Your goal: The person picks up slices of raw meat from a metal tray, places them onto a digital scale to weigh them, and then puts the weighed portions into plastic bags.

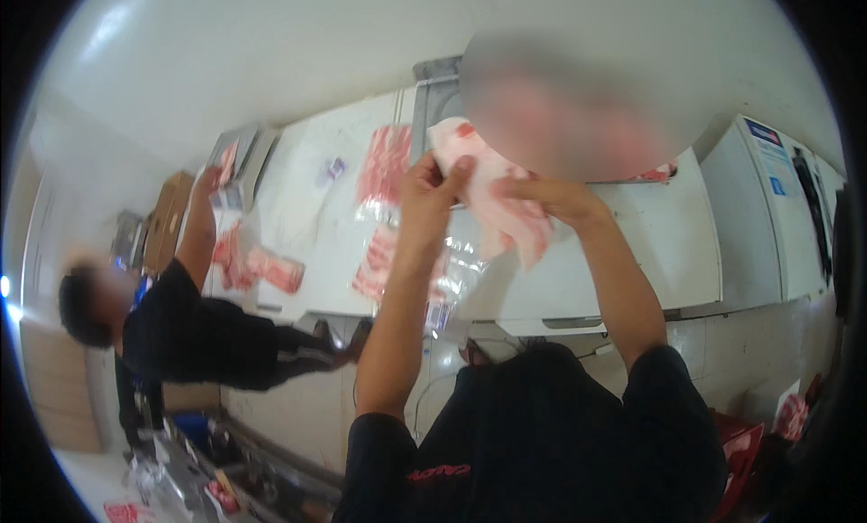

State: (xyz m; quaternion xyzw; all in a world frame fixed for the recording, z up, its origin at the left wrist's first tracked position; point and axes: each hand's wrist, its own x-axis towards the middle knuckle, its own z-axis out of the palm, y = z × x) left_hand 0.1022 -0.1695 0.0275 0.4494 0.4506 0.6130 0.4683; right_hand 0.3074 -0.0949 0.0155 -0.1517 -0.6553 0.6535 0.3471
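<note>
A floppy slab of raw meat (488, 166), pale pink and white with a few redder patches, hangs between my hands above the white worktop. My left hand (433, 187) grips its left edge, thumb on top. At its right side, my right hand (546, 198) is closed on the slab, fingers lying across it. Left of my left hand lies a pack of sliced meat (384, 162), red and white striped. Nearer to me is a second pack of meat (375, 261), partly behind my left forearm, beside clear plastic bags (461, 270).
Beyond the slab is a metal tray (437, 103), mostly covered by a blurred patch. On the left a co-worker (190, 333) in black reaches toward a grey device (248, 162); more meat (275, 270) lies nearby. A white cabinet (750, 207) stands right of the white worktop (668, 243).
</note>
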